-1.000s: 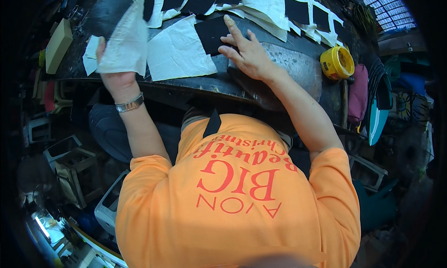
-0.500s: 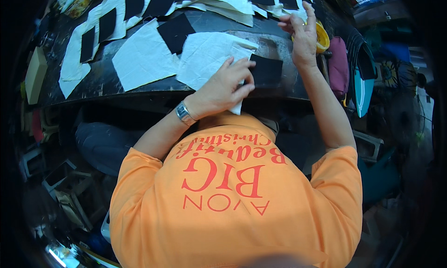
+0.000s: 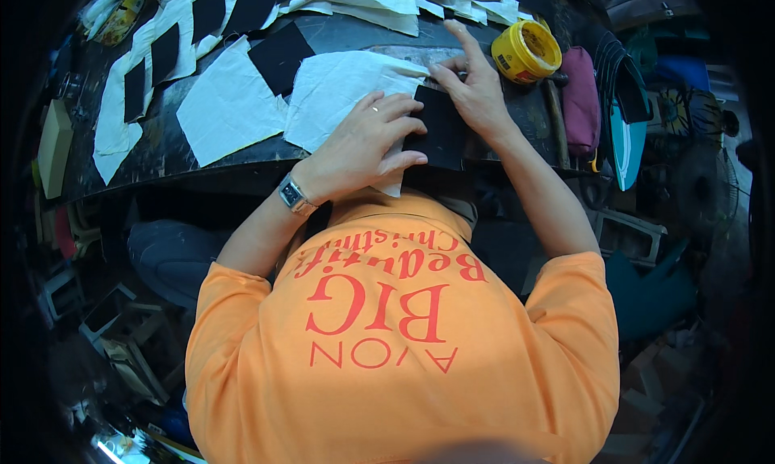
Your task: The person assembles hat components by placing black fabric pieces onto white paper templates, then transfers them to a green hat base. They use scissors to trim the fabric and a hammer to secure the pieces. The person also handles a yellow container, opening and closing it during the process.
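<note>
Black rectangular flat piece, material not clear (image 3: pixel 444 129), lies on the dark, worn surface (image 3: pixel 529 109), between the two hands. We read its long axis as running roughly straight away from the body, near end by the surface's front edge, far end just below the right thumb.

Left hand (image 3: pixel 365 144) looks nearer: palm down, fingers pointing right, fingertips and thumb tip at the piece's left long side. So from the left grip the piece lies directly right; from the right hand (image 3: pixel 478 97), it lies toward the body and a bit left.

Left grip: fingers loosely bent and slightly spread over an off-white cloth sheet with creases (image 3: pixel 327 89). We can't tell if it pinches the cloth or just presses on it. A corner of that cloth hangs below the left thumb, past the front edge.

Right grip: loosely parted, index stretched outward, nothing seen held; thumb tip right by the cloth's far right corner, contact unclear to us.

Round yellow plastic tub (image 3: pixel 507 60) stands just beyond the right hand, to its right.
</note>
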`<state>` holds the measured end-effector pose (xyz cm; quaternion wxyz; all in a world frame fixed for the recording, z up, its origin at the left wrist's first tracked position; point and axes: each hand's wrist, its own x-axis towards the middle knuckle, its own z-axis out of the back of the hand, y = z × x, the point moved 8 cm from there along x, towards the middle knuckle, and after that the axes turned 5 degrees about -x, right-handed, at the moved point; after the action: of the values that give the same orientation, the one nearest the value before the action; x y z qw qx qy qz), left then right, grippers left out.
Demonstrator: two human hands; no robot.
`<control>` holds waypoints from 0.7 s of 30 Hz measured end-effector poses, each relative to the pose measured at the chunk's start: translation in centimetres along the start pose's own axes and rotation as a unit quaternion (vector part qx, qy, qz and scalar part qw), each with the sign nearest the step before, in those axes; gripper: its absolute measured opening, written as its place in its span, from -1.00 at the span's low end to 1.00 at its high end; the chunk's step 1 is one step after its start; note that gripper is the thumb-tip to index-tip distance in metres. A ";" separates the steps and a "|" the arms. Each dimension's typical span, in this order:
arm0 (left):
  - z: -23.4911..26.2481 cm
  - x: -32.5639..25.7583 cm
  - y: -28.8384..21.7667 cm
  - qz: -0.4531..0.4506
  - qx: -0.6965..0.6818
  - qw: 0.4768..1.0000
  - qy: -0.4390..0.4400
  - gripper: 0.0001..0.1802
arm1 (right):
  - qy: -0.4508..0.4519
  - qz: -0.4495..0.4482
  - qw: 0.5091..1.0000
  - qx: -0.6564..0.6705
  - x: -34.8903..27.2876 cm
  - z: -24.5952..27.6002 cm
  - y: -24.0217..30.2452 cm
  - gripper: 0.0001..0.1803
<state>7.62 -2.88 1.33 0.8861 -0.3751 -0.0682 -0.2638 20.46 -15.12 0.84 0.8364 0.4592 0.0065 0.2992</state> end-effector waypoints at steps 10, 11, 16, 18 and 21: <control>0.2 -0.7 0.4 -0.020 0.001 1.000 -0.009 -0.61 | -0.017 -0.024 1.000 -0.003 2.3 -1.2 -0.2 -0.23; 0.6 -0.4 0.9 -0.019 -0.010 1.000 -0.012 -0.63 | -0.020 -0.013 1.000 -0.013 2.1 -1.0 0.0 -0.23; 5.1 1.6 4.1 0.030 0.203 0.968 -0.145 -0.55 | -0.032 -0.035 0.999 0.007 1.2 -0.6 -0.4 -0.25; 5.4 2.2 6.6 0.123 0.185 0.971 -0.090 -0.50 | -0.033 -0.042 0.999 0.013 1.1 -0.5 -0.5 -0.25; 6.0 2.9 8.0 0.177 0.182 0.966 -0.055 -0.47 | 0.000 -0.063 0.998 0.017 1.0 -0.5 -1.1 -0.25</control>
<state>14.66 4.70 1.47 0.9669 -0.2274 -0.0964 -0.0649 21.73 -14.67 -0.01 0.8458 0.4719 0.0402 0.2457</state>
